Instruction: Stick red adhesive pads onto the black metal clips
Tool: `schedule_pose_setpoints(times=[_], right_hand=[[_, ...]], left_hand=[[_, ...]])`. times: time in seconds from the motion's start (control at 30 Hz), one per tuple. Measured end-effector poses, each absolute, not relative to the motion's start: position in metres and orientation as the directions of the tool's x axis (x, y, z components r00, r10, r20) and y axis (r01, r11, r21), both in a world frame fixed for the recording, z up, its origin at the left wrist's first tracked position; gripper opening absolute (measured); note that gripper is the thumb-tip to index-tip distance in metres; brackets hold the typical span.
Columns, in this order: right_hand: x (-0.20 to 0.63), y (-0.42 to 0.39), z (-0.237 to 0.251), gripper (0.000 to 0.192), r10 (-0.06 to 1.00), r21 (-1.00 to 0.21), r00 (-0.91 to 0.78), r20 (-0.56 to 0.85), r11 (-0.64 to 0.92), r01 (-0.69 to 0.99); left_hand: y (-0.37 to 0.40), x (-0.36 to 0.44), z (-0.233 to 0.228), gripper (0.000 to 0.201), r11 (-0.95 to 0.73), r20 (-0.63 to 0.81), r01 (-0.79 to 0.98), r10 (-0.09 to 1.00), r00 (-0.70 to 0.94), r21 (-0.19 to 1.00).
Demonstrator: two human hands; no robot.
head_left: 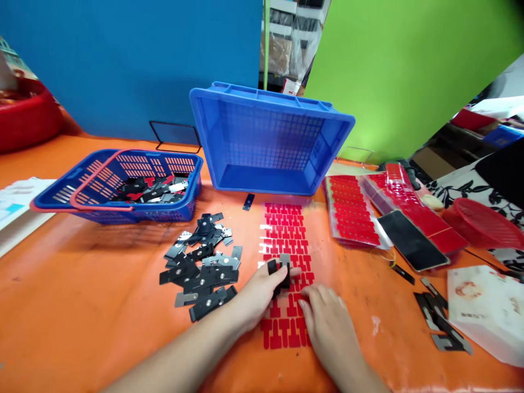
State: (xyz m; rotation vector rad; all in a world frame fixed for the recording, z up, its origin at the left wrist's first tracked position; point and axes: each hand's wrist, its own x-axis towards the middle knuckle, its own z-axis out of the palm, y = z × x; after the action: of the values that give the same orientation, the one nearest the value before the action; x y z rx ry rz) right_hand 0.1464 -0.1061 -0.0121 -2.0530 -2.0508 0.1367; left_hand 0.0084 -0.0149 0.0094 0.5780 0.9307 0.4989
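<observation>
My left hand [262, 292] is closed around a couple of flat black pieces [284, 278], one with a grey metal tab showing at its top. It is over a clear sheet of red T-shaped stickers [286, 224] lying on the orange table. My right hand [329, 322] rests on the right edge of that sheet, with fingers bent and thumb close to the index finger. Whatever is between its fingertips is too small to make out. A loose pile of similar black and grey flat pieces [208, 278] lies left of my left hand.
A blue basket [172, 213] holding more flat pieces stands at the back left. Behind the sheet, a blue crate [262, 183] is tipped on its side. To the right are more red sticker sheets [354, 210], a phone [413, 240], several flat pieces [440, 319] and a white bag [487, 305].
</observation>
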Motion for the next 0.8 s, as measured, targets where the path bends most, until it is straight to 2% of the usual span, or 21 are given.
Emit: schedule_pose_setpoints(times=[0.23,0.43,0.53,0.6,0.7,0.8], right_hand=[[0.145,-0.116,-0.017,0.02,0.99,-0.243,-0.011,0.139,0.045,0.969],[0.145,-0.103,-0.007,0.007,0.998,-0.402,0.054,0.027,-0.038,0.915],[0.145,-0.099,-0.007,0.009,0.998,-0.411,0.053,0.026,-0.038,0.911],[0.146,-0.104,-0.011,0.008,0.993,-0.388,0.026,0.115,0.021,0.922],[0.15,-0.115,-0.013,0.011,0.936,-0.386,-0.039,0.35,0.182,0.904],[0.157,-0.115,-0.003,0.014,0.866,-0.497,-0.01,0.5,0.297,0.815]], left_hand=[[-0.014,0.009,0.005,0.024,0.731,-0.565,-0.203,0.646,0.513,0.651],[-0.015,0.01,0.008,0.022,0.726,-0.571,-0.201,0.655,0.496,0.658],[-0.014,0.012,0.01,0.023,0.729,-0.578,-0.202,0.654,0.488,0.654],[-0.014,0.012,0.009,0.024,0.735,-0.585,-0.2,0.649,0.487,0.648],[-0.014,0.012,0.007,0.026,0.736,-0.582,-0.204,0.647,0.493,0.646],[-0.013,0.011,0.004,0.024,0.729,-0.565,-0.206,0.65,0.508,0.653]])
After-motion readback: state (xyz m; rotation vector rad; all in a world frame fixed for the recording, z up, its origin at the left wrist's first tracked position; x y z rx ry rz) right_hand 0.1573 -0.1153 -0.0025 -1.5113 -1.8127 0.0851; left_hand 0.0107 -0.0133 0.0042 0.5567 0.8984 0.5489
